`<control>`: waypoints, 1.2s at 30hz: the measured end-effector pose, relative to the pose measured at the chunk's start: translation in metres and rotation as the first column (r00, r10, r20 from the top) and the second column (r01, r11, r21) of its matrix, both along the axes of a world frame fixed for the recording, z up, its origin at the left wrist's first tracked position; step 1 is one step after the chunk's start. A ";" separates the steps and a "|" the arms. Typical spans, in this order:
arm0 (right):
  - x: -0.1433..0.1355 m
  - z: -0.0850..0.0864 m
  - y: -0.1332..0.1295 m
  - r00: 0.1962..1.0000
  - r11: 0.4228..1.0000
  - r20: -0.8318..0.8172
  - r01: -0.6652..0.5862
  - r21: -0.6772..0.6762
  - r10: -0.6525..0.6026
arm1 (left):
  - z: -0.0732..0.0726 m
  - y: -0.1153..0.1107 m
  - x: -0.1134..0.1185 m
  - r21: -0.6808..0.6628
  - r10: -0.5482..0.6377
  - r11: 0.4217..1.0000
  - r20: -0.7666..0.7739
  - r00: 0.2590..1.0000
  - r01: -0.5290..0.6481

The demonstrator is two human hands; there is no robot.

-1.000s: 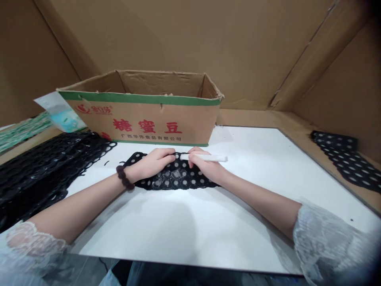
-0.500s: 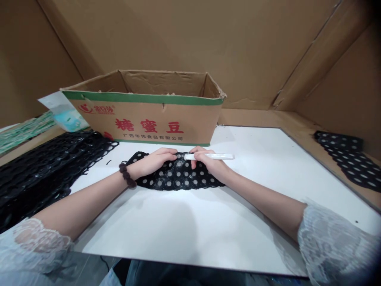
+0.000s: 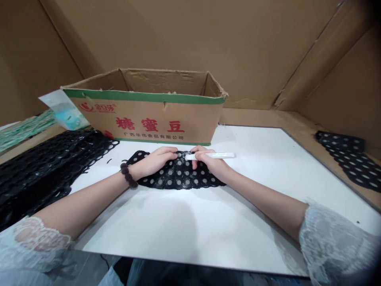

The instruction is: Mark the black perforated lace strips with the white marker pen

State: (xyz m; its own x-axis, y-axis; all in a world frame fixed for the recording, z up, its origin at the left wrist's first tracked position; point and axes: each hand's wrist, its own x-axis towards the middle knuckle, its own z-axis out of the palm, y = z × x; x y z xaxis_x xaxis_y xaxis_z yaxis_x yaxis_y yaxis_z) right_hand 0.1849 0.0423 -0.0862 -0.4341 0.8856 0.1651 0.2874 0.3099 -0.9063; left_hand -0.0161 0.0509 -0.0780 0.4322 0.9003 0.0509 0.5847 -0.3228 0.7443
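Observation:
A black sheet with rows of round holes point(image 3: 179, 173) lies flat on the white board, which shows through the holes. My right hand point(image 3: 210, 159) pinches a white pen-like tool point(image 3: 224, 155), its tip touching the sheet near the far edge. My left hand point(image 3: 157, 159) rests on the sheet's left part, fingers together and pointing right toward the tool's tip. Whether its fingertips pinch the sheet is hard to make out.
An open cardboard box point(image 3: 195, 115) stands behind the sheet. Black perforated strips point(image 3: 44, 167) are heaped at the left, near a green-and-white bundle point(image 3: 26, 129). Another holed black piece point(image 3: 351, 159) lies at the right on cardboard.
The tool's rear end has tilted up very slightly in my right hand. Both hands otherwise stay in place on the sheet, and the whole view has shifted a little.

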 end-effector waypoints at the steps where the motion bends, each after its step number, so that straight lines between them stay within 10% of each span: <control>1: 0.000 0.000 0.000 1.000 1.000 0.007 0.002 0.003 -0.002 | 0.000 0.000 0.000 0.008 0.003 1.000 -0.008 1.000 -0.003; 13: -0.006 0.000 -0.007 0.979 0.984 0.201 -0.009 0.177 -0.027 | 0.014 -0.021 0.019 0.436 0.002 0.884 -0.369 0.929 0.171; 24: 0.000 -0.003 0.003 0.995 1.000 -0.093 0.024 -0.012 -0.025 | 0.006 -0.009 0.009 0.212 0.026 0.977 -0.149 0.988 0.006; 36: 0.000 -0.002 0.001 1.000 1.000 0.000 0.017 -0.003 -0.017 | 0.007 -0.015 0.014 0.386 0.054 0.920 -0.288 0.956 0.065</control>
